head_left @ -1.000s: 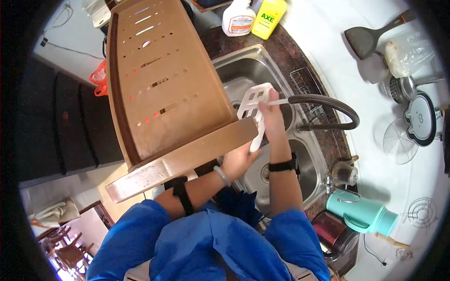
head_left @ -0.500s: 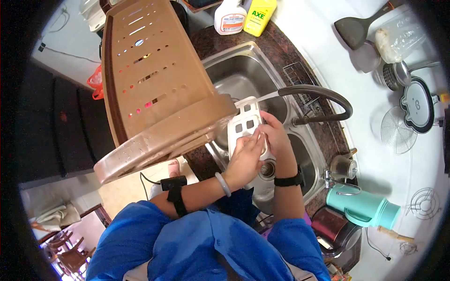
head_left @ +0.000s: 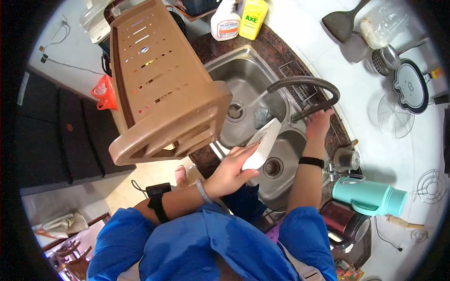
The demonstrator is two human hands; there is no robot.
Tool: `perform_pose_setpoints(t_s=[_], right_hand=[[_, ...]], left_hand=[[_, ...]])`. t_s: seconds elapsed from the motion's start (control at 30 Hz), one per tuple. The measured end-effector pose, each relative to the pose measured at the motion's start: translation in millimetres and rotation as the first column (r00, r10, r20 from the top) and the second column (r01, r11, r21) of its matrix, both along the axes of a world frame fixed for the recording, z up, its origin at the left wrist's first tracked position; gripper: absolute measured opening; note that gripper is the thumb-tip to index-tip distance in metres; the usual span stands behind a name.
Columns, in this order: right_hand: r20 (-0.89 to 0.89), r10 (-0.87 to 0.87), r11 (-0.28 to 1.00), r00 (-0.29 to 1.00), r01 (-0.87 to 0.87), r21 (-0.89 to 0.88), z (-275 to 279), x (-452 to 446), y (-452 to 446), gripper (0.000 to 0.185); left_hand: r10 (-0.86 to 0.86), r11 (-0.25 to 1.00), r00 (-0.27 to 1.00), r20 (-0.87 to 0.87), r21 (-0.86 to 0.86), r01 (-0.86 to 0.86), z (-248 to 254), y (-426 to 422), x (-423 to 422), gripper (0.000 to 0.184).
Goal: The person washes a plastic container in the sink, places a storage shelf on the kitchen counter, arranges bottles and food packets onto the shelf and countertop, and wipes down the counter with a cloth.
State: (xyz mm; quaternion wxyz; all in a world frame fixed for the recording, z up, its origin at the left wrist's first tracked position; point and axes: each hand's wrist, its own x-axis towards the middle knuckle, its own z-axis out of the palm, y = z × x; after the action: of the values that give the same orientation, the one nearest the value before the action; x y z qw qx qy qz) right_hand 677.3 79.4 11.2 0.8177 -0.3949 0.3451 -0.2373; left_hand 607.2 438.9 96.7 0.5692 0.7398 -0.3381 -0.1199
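Observation:
My left hand (head_left: 232, 173) grips a white plastic holder (head_left: 263, 144), tilted on edge above the divider between the two sink bowls. In the earlier frame its cut-out openings show; now mostly its side faces me. My right hand (head_left: 318, 125) reaches past the sink to the base of the black curved faucet (head_left: 304, 80), its fingers closed there and partly hidden. A thin stream of water runs from the spout into the far bowl of the steel sink (head_left: 220, 75). A dark, crumpled scrubbing cloth (head_left: 263, 117) lies in that bowl.
A large brown plastic shelf (head_left: 164, 79) rises at the left, close to the sink. Spray bottle (head_left: 226, 21) and yellow AXE bottle (head_left: 253, 19) stand at the back. A teal thermos (head_left: 370, 197) and dark red kettle (head_left: 344, 225) are at the right. Utensils hang on the wall.
My right hand has let go of the white holder and moved right to the faucet base. My left hand has tilted the holder and drawn it out of the water stream.

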Motion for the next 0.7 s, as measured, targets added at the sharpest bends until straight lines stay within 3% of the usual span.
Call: perform_pose_setpoints(t_s=[0.07, 0.13, 0.2, 0.27, 0.3, 0.33, 0.4, 0.47, 0.53, 0.6, 0.63, 0.67, 0.7], right_hand=[[0.023, 0.088, 0.987, 0.996, -0.084, -0.140, 18, 10, 33, 0.081], [0.074, 0.085, 0.992, 0.994, -0.077, -0.104, 19, 5, 34, 0.084], [-0.005, 0.116, 0.991, 0.993, -0.116, -0.062, 24, -13, 33, 0.085], [-0.068, -0.021, 0.996, 0.997, 0.015, -0.086, 33, -43, 60, 0.079], [-0.207, -0.027, 0.986, 0.978, -0.009, -0.169, 34, -61, 74, 0.076], [-0.340, -0.049, 0.969, 0.939, -0.038, -0.245, 35, -80, 90, 0.074], [-0.342, 0.038, 0.941, 0.939, -0.149, -0.303, 62, -124, 145, 0.067], [-0.563, -0.034, 0.838, 0.826, -0.284, -0.467, 43, -161, 168, 0.064], [-0.434, -0.073, 0.892, 0.898, -0.135, -0.431, 60, -185, 214, 0.068], [-0.324, -0.113, 0.910, 0.939, -0.033, -0.412, 64, -199, 254, 0.063], [-0.519, -0.117, 0.895, 0.847, -0.136, -0.425, 64, -200, 271, 0.063], [-0.464, -0.299, 0.799, 0.834, -0.047, -0.599, 17, -198, 278, 0.062], [-0.450, -0.314, 0.831, 0.836, 0.012, -0.557, 9, -197, 298, 0.063]], left_hand=[[-0.056, 0.997, 0.998, -0.018, -0.044, 0.055, -1, 9, 0, 0.066], [-0.091, 0.992, 0.994, -0.061, -0.097, 0.085, -1, 15, -3, 0.061], [-0.135, 0.981, 0.985, -0.110, -0.154, 0.117, -5, 18, -10, 0.056], [-0.123, 0.936, 0.780, -0.614, -0.332, -0.114, -18, 16, -21, 0.046], [-0.099, 0.909, 0.749, -0.655, -0.367, -0.201, -25, 14, -24, 0.039], [-0.064, 0.908, 0.721, -0.690, -0.340, -0.245, -25, 14, -26, 0.033], [0.077, 0.949, 0.744, -0.664, -0.180, -0.259, -56, 20, -28, 0.032], [0.076, 0.919, 0.625, -0.777, -0.188, -0.346, -32, 22, -35, 0.027], [-0.018, 0.822, 0.655, -0.756, -0.384, -0.420, -13, 21, -49, 0.021], [0.006, 0.895, 0.826, -0.564, -0.365, -0.256, -47, 33, -43, 0.019], [-0.057, 0.903, 0.828, -0.557, -0.383, -0.196, -45, 25, -42, 0.019], [-0.075, 0.892, 0.752, -0.655, -0.381, -0.243, -45, 29, -44, 0.018], [-0.086, 0.889, 0.658, -0.748, -0.356, -0.287, -43, 34, -47, 0.017]])
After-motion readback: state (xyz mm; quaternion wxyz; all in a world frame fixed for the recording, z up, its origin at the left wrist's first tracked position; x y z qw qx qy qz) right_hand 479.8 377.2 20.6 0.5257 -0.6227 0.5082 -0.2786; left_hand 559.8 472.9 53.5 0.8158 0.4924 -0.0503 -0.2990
